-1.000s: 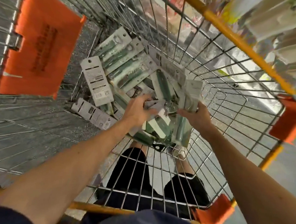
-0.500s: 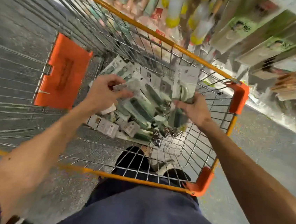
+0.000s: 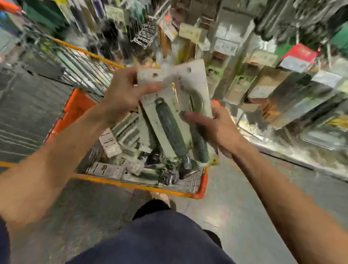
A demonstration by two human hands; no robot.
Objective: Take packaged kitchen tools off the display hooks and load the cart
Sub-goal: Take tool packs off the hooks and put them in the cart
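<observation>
While your left hand (image 3: 125, 93) pinches the top of the packs (image 3: 171, 120) and your right hand (image 3: 216, 130) curls round their lower right edge, you hold them tilted just above the cart (image 3: 133, 185), where other packs (image 3: 111, 144) lie piled; blurred display goods (image 3: 240, 83) hang beyond.

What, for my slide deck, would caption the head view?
Left hand and right hand hold packaged tools over the loaded cart.
</observation>
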